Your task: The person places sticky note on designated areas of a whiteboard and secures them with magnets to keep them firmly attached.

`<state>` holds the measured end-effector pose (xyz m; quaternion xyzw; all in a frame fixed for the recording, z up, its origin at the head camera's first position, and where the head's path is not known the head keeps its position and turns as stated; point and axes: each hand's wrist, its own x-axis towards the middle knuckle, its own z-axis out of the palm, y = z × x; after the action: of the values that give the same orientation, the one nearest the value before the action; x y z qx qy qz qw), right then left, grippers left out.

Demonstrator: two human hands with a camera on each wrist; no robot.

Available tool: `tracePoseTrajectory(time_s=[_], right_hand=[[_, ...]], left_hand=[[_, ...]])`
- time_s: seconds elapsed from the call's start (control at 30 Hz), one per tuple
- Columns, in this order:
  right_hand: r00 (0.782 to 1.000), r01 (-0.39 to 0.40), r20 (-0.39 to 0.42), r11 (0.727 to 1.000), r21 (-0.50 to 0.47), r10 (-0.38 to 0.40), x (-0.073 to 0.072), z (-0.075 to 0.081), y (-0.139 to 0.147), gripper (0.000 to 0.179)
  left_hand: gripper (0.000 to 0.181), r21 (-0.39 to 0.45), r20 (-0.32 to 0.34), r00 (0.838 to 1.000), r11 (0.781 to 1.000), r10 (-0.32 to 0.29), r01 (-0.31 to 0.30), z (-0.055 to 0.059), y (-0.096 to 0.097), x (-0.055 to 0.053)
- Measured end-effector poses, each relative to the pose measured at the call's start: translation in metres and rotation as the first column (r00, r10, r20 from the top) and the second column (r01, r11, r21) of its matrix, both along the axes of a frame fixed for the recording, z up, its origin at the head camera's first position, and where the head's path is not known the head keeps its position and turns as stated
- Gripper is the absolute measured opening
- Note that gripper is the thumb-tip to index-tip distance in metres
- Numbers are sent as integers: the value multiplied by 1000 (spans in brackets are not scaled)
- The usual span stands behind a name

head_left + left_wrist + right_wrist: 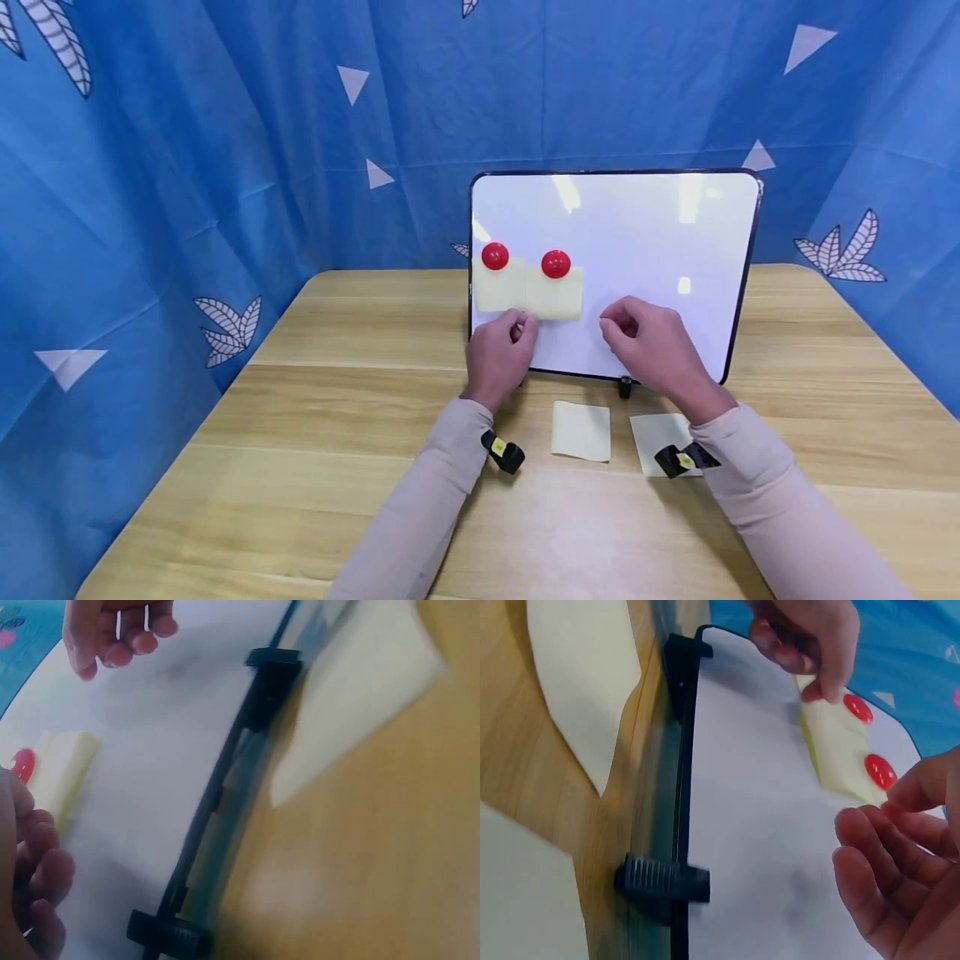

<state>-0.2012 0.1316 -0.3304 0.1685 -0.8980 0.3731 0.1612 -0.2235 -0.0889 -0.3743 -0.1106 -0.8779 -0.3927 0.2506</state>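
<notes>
Two pale yellow sticky notes, a left one point(498, 287) and a right one point(555, 296), hang side by side on the whiteboard point(645, 225). A round red magnet point(495, 256) sits at the top of the left note and another red magnet point(556, 264) at the top of the right one. My left hand point(500, 357) pinches the lower left corner of the right note. My right hand point(654, 346) hovers before the board, right of the notes, fingers loosely bent with nothing visible in them. In the right wrist view its fingertips point(855, 825) overlap the board below a magnet.
Two more yellow notes lie on the wooden table point(360, 417): one in front of the board point(581, 431), the other partly under my right wrist point(654, 442). Black feet point(625, 387) hold the board's lower edge. A blue patterned curtain point(420, 100) hangs behind.
</notes>
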Motion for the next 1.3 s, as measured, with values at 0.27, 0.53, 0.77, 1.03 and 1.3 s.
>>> tracePoseTrajectory(time_s=[0.27,0.53,0.77,1.03,1.3], right_hand=[[974,-70,209,993,-96,89,0,-5,18,20],[972,-78,217,996,-46,86,7,-8,24,22],[979,-80,186,997,7,77,18,-12,34,19],[985,-95,153,991,95,80,32,-18,50,15],[975,-111,208,984,139,80,42,-20,74,16]], left_hand=[[24,-119,222,945,955,-242,273,-10,-2,13],[15,-209,381,847,857,-372,470,-10,5,21],[11,-372,435,836,778,-336,506,-7,10,23],[23,-447,498,821,728,-281,520,-5,11,25],[37,-499,505,824,691,-258,523,-5,12,24]])
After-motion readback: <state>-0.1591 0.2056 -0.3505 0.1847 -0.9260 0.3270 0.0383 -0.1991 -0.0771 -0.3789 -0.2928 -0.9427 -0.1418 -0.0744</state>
